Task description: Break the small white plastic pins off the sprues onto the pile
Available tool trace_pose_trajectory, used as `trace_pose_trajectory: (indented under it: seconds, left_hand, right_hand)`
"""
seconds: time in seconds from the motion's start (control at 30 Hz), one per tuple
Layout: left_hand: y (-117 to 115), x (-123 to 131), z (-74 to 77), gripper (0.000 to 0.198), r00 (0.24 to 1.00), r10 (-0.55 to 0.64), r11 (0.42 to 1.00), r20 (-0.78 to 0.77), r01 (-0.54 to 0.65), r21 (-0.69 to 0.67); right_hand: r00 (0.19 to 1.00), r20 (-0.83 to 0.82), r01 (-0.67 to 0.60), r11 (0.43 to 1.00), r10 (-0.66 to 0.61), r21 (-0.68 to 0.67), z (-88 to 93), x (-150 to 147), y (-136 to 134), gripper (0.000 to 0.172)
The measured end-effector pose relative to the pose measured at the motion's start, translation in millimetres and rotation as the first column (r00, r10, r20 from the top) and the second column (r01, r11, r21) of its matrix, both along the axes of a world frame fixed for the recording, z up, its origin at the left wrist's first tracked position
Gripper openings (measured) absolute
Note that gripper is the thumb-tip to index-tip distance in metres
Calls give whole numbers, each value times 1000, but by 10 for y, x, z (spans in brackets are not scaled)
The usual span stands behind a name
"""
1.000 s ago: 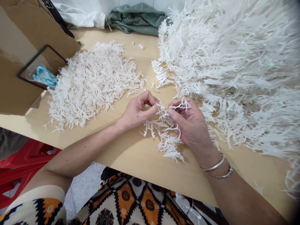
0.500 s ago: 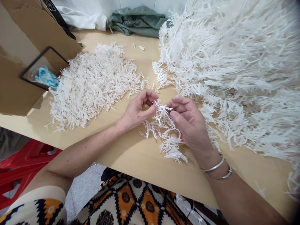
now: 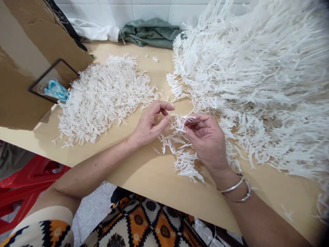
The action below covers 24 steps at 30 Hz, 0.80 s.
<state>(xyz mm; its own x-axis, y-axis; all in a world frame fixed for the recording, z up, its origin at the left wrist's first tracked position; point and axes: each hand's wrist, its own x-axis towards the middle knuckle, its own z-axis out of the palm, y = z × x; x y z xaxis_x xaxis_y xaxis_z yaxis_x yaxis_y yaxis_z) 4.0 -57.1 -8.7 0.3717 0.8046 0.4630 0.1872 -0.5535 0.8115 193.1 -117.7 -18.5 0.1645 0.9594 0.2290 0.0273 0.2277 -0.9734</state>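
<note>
Between the thumb and fingers of my right hand (image 3: pixel 208 139) is a small white branched plastic sprig (image 3: pixel 185 120), its thin prongs spreading toward the left. My left hand (image 3: pixel 154 121) is just left of it, thumb and forefinger curved with a gap between them and nothing visible inside. Beneath both hands a loose clump of white sprigs (image 3: pixel 189 166) lies on the table. A wide pile of small sprigs (image 3: pixel 108 96) is at the left. To the right rises a much larger heap of long white strands (image 3: pixel 252 82).
A cardboard box (image 3: pixel 23 85) with a black wire frame (image 3: pixel 48 65) and a blue-and-white item in a clear cup (image 3: pixel 55 90) stands at the left. Green cloth (image 3: pixel 151 32) and white cloth (image 3: pixel 96 30) lie along the tiled wall. A red stool (image 3: pixel 28 181) is below the table.
My left fingers have come away from the sprig, while my right fingers have closed on it. The view has tilted slightly upward.
</note>
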Motion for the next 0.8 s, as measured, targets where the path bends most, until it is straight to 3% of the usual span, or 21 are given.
trace_pose_trajectory:
  seconds: [0.13,0.27,0.47,0.67,0.8]
  left_hand:
    - [-8,-1,94,13,1000,-19,980,13,16,196]
    - [-7,33,97,18,990,-102,944,-93,126,305]
    - [6,26,56,15,981,-104,949,-165,148,277]
    - [5,0,50,33,965,-122,947,-234,184,265]
    - [9,4,19,18,947,-49,959,-317,134,251]
  right_hand:
    - [984,149,78,991,-94,107,-32,18,-38,26]
    - [909,391,42,966,-143,255,-100,26,-67,25]
    - [874,458,26,957,-162,289,-95,23,-74,24]
    - [775,593,-4,936,-220,353,-40,13,-78,27]
    - [768,599,2,936,-226,351,-45,4,-71,27]
